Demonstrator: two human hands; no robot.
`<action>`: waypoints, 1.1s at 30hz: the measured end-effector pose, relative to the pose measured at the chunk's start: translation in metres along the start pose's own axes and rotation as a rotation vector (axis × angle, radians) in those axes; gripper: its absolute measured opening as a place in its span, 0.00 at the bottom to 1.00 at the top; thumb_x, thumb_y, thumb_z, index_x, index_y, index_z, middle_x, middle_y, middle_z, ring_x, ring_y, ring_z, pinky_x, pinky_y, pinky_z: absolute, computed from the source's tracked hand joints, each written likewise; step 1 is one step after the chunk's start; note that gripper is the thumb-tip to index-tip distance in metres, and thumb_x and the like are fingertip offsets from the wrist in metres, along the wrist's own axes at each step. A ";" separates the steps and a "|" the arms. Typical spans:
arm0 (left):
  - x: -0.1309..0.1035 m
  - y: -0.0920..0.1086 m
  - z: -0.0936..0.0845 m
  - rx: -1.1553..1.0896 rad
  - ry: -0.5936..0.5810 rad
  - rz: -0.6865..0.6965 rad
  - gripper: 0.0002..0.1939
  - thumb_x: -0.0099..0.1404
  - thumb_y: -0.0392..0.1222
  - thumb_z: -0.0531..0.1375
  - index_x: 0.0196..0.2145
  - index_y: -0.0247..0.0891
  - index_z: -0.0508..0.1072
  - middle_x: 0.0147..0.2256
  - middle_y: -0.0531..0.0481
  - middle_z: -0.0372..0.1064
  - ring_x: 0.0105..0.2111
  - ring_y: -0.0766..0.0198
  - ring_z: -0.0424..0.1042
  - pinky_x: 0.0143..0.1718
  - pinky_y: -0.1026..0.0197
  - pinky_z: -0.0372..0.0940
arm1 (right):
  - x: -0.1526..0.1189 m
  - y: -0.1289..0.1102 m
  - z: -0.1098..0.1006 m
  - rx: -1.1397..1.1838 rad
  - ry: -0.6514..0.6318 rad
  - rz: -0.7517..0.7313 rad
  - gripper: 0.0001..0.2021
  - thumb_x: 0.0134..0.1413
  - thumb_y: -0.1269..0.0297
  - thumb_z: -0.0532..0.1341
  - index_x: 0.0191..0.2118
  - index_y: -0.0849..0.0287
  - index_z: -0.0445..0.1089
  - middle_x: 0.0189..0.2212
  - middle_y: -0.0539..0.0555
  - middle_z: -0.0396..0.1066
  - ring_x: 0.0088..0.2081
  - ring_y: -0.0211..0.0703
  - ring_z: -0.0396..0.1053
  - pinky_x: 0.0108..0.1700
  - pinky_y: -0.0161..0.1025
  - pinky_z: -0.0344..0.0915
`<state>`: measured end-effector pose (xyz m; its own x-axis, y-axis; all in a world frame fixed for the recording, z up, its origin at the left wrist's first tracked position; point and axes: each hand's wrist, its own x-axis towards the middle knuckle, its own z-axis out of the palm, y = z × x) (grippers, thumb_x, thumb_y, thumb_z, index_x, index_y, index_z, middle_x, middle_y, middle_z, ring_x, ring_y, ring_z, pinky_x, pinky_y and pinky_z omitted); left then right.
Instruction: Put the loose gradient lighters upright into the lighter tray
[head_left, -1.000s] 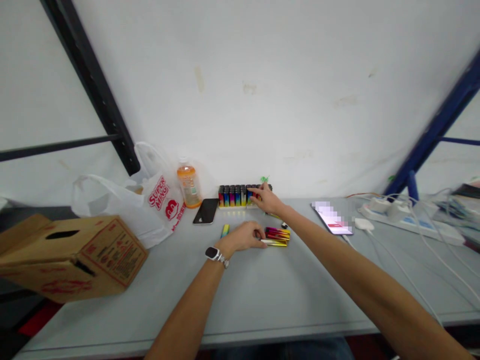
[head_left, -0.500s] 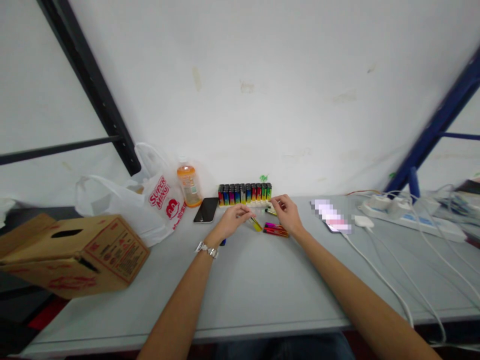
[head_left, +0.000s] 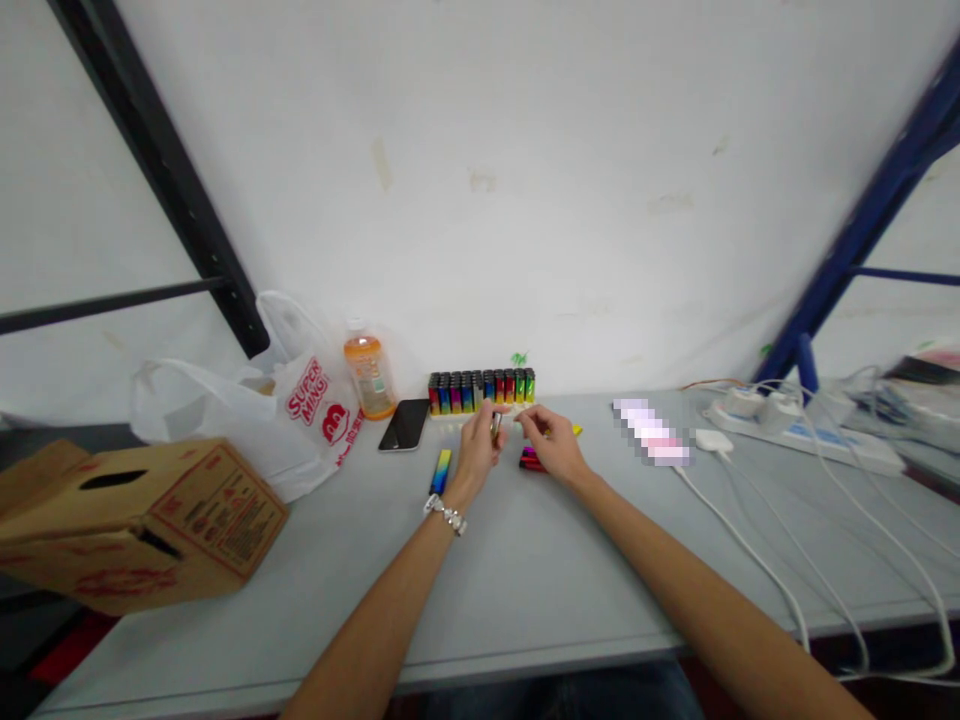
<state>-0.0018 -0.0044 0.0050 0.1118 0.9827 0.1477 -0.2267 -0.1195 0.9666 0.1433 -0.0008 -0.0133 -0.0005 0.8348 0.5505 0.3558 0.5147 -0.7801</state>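
Note:
A row of multicoloured lighters (head_left: 450, 395) stands upright in a pale holder against the wall. In front of it, my left hand (head_left: 478, 445), with a bracelet at the wrist, is closed around a lighter (head_left: 496, 424) that shows only in part. Just to its right, my right hand (head_left: 555, 445) is closed in a pinch; what its fingertips hold, if anything, is too small to make out. Below the right hand lie pink and red lighters (head_left: 531, 460), partly covered by it. A yellow-and-blue lighter (head_left: 441, 470) lies left of my left hand.
Left of the lighters are a black phone (head_left: 403, 425), an orange drink bottle (head_left: 370, 378), a white plastic bag (head_left: 300, 430) and a cardboard box (head_left: 142, 520). To the right are another phone (head_left: 649, 430), a charger (head_left: 712, 441), cables and a power strip (head_left: 817, 437).
My left hand has turned upright and moved right, uncovering the yellow-and-blue lighter. My right hand has shifted slightly left and down, now covering part of the pink and red lighters. The view has shifted a little.

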 end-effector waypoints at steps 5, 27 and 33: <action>-0.002 0.004 0.002 0.101 0.063 -0.088 0.32 0.64 0.67 0.49 0.16 0.37 0.63 0.12 0.60 0.42 0.12 0.74 0.43 0.15 0.68 0.40 | 0.000 0.000 -0.001 -0.015 -0.005 0.011 0.13 0.60 0.57 0.56 0.32 0.60 0.71 0.23 0.49 0.67 0.26 0.38 0.62 0.32 0.36 0.59; 0.002 0.004 0.001 0.121 0.124 -0.038 0.26 0.65 0.57 0.47 0.15 0.40 0.57 0.12 0.58 0.43 0.13 0.72 0.45 0.16 0.66 0.41 | 0.000 0.001 0.000 -0.015 -0.033 0.029 0.14 0.60 0.55 0.55 0.32 0.59 0.71 0.22 0.48 0.66 0.25 0.38 0.63 0.30 0.35 0.59; -0.001 0.003 0.002 0.224 0.137 0.068 0.20 0.65 0.49 0.47 0.17 0.40 0.58 0.15 0.56 0.51 0.17 0.70 0.51 0.20 0.65 0.48 | -0.002 -0.008 0.001 -0.009 -0.038 0.027 0.15 0.61 0.54 0.55 0.32 0.59 0.71 0.21 0.48 0.65 0.25 0.38 0.62 0.30 0.36 0.60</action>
<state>-0.0008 -0.0056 0.0082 -0.0315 0.9794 0.1993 -0.0083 -0.1997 0.9798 0.1398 -0.0069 -0.0084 -0.0264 0.8552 0.5177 0.3649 0.4904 -0.7914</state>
